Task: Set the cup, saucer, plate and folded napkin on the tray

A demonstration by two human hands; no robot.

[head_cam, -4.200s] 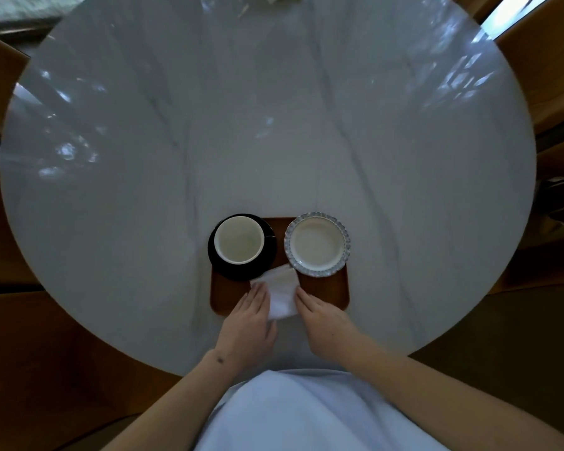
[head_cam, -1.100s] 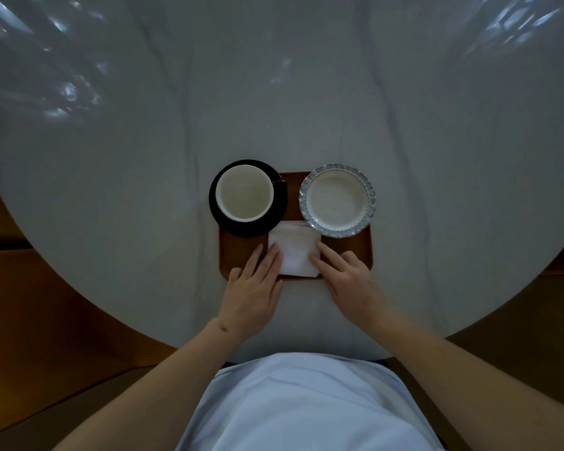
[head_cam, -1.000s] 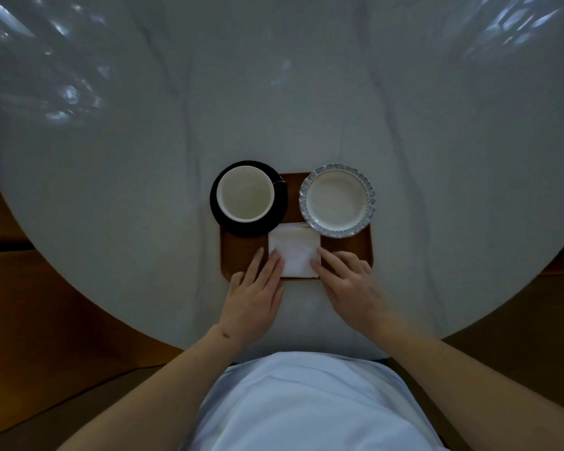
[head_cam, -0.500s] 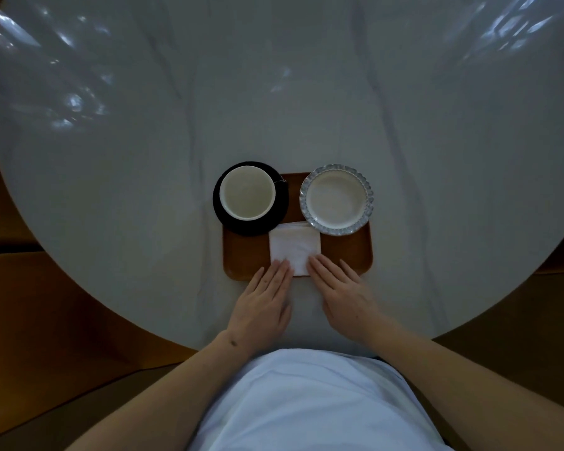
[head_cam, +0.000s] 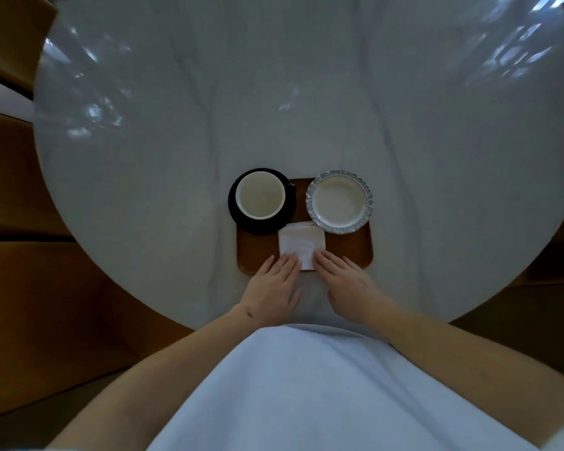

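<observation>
No readable text, label, brand, number or sign appears on anything here.

A round, pale grey marble-veined surface (head_cam: pixel 306 92) fills the room's middle, glossy with patches of reflected light. Directly on it, near the edge closest to the person, lies a brown wooden rectangular tray with rounded corners (head_cam: pixel 349 252). Two flat hands reach across that near edge onto the tray's front rim.

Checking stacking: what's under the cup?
The white cup sits on a black saucer, which overhangs the wooden tray. The saucer's centre and the tray beneath it are hidden.
</observation>
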